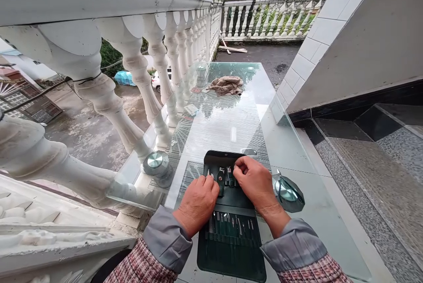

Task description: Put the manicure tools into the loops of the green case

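An unfolded dark green case (231, 258) lies on the glass table (291, 142). Its lower panel holds a row of several slim metal tools (233, 221). Nail clippers (220, 177) and another metal tool (229, 173) sit in the upper panel, between my hands. My left hand (199, 201) rests at the upper panel's left side, fingers curled together by a pointed metal tip; what they grip is mostly hidden. At the upper right of the case, my right hand (254, 181) has thumb and forefinger pinched on something too small to make out.
A dark green pouch-like item (289, 192) with a metal tip lies right of the case. Farther back on the glass are a crumpled brown cloth (226, 85) and a small card (191, 109). White balusters (112, 102) border the left; stone steps (373, 177) rise on the right.
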{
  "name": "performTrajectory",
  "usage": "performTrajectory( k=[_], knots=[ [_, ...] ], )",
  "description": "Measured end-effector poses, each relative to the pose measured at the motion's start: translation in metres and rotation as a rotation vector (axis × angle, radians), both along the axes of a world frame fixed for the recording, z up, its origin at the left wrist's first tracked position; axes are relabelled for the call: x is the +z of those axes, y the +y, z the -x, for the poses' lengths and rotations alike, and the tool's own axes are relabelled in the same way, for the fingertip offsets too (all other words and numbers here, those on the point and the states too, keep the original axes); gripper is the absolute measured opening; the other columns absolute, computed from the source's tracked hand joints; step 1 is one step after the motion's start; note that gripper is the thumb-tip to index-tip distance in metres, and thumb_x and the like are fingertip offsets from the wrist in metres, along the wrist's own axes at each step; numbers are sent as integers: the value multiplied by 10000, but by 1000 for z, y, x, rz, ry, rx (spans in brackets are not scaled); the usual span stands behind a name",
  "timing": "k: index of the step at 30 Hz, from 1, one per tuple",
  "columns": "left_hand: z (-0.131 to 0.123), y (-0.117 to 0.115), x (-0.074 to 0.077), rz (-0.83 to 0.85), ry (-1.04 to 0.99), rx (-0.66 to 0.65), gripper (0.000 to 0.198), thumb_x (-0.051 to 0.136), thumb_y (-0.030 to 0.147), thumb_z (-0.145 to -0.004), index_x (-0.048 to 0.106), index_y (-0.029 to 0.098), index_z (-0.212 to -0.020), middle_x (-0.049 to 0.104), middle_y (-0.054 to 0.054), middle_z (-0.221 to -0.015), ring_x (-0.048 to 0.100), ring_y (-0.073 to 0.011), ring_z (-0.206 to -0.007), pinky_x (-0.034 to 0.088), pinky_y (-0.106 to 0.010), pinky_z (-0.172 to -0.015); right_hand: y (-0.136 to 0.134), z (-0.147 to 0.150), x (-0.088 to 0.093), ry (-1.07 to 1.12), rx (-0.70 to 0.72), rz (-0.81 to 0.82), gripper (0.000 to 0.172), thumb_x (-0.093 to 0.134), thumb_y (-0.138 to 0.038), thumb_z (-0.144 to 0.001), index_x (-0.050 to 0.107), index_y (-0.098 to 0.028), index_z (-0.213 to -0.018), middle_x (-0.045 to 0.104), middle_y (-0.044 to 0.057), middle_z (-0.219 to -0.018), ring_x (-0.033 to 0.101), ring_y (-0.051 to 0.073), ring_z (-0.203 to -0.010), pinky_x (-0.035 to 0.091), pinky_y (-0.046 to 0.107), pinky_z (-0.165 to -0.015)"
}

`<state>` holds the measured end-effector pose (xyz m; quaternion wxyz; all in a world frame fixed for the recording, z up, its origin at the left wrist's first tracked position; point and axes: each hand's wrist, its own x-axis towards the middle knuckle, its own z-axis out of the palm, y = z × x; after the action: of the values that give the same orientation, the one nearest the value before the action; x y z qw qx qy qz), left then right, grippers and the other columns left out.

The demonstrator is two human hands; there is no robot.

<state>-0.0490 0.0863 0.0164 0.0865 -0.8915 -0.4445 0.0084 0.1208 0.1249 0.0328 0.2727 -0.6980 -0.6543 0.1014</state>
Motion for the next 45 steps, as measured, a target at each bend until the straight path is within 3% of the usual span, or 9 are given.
performTrajectory(
  k=[4,7,11,23,27,30,34,39,45],
  knots=[
    [2,-1,-1,-8,21,-30,178,462,78,-850,530,110,-1012,558,-93,-939,532,-228,-792,476,-350,-651,0,-33,16,175,-139,-203,135,520,-279,-720,628,-212,-765,636,-1,-696,542,140,-627,393,262,-664],
    [3,0,0,-14,22,-38,206,455,85,-857,521,96,-1052,560,-107,-969,537,-230,-809,479,-351,-662,-1,-62,18,96,-241,4,103,562,-280,-663,630,-232,-724,631,-18,-650,546,150,-615,367,262,-608],
    [0,1,2,3,40,-17,177,457,86,-862,529,102,-1023,565,-102,-953,542,-228,-807,482,-347,-663,-2,-80,7,-90,-194,202,101,514,-253,-690,610,-238,-719,632,-26,-649,513,137,-587,311,249,-547],
    [0,0,7,22,44,-15,131,462,90,-866,514,121,-982,552,-89,-921,534,-226,-798,471,-345,-650,-2,-101,-12,-383,-147,217,167,436,-241,-792,602,-230,-775,644,43,-772,555,195,-713,277,279,-535],
    [0,0,6,27,43,-16,104,457,96,-870,512,129,-952,544,-88,-905,529,-226,-795,462,-342,-642,-9,-84,-8,-323,-64,-58,151,472,-271,-810,591,-215,-736,625,37,-735,546,187,-725,326,285,-600],
    [-1,0,5,10,41,-15,105,451,96,-871,509,129,-953,540,-88,-909,527,-227,-791,460,-345,-641,-15,-55,-7,-167,103,-198,183,462,-282,-853,585,-206,-739,626,20,-720,547,161,-702,360,272,-661],
    [0,-1,5,11,33,-17,100,454,108,-874,509,135,-954,537,-81,-903,525,-227,-787,461,-349,-642,-18,-16,-10,-119,246,-116,127,485,-258,-863,595,-194,-862,650,25,-786,566,172,-761,368,273,-704],
    [1,0,5,14,28,-21,105,459,119,-877,509,130,-969,539,-82,-913,526,-223,-794,466,-352,-660,-11,7,-13,-203,173,35,171,519,-275,-845,584,-174,-966,649,59,-819,578,205,-792,358,291,-676],
    [1,1,3,15,30,-21,126,469,121,-872,511,125,-990,542,-83,-924,527,-225,-803,466,-349,-652,-4,19,-13,-141,98,20,195,479,-201,-808,597,-180,-962,651,45,-785,583,181,-749,365,278,-658]
  ],
)
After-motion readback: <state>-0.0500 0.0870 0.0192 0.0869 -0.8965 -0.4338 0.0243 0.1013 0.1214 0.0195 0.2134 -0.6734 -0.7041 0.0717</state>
